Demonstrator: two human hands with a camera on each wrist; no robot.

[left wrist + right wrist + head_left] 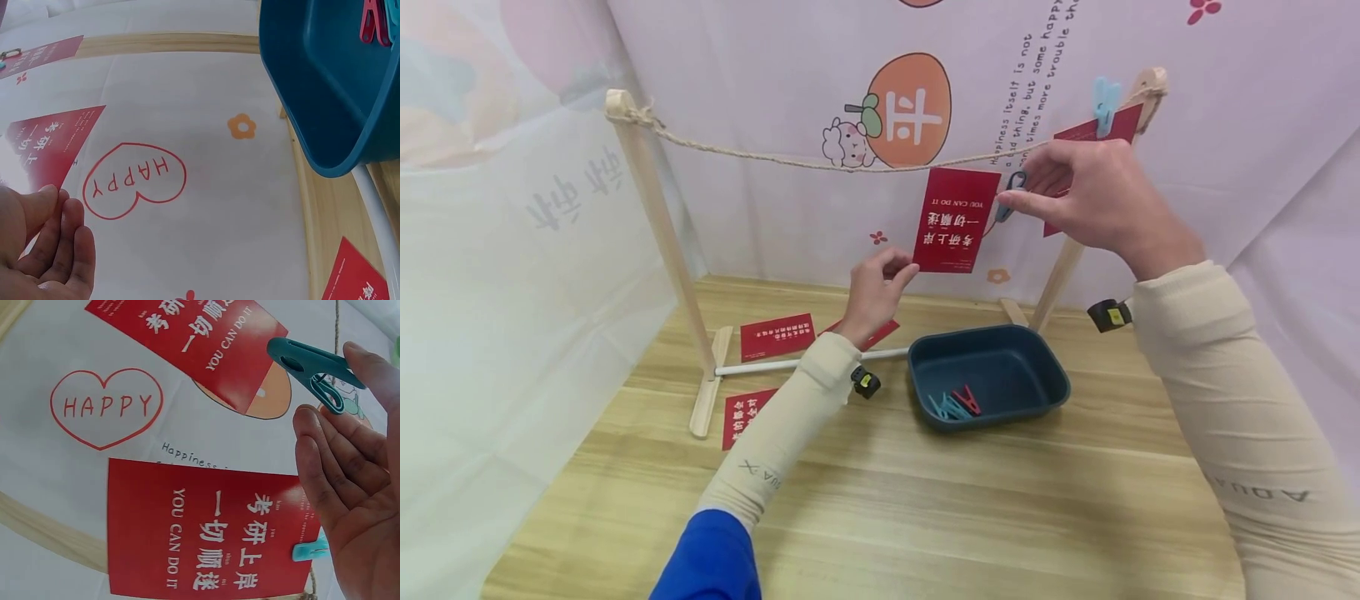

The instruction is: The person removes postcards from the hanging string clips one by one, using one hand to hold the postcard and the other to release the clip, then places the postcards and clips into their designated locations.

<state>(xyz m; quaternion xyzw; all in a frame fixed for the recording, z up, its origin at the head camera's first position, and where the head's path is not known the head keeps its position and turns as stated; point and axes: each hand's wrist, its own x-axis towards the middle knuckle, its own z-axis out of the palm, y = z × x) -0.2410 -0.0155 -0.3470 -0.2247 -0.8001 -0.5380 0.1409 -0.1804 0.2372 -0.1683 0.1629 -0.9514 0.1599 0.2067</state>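
Observation:
My left hand (872, 292) pinches a red card (955, 221) with white print by a lower corner. The card's top edge lies at the rope (760, 156) in the head view. My right hand (1101, 196) holds a dark teal clothespin (294, 357) between thumb and fingers, just right of the card. In the right wrist view the pin's tip is close to the card's corner; whether they touch I cannot tell. Farther right, another red card (206, 531) hangs from the rope under a light blue clothespin (1105, 108), partly hidden behind my right hand in the head view.
Two wooden posts (658, 225) carry the rope, joined low down by a white rod (760, 367). A dark blue bin (1000, 417) holds light blue clothespins (949, 407) and a red one (967, 400). Red cards (777, 337) lie on the wooden table (925, 517), some partly covered by my left arm.

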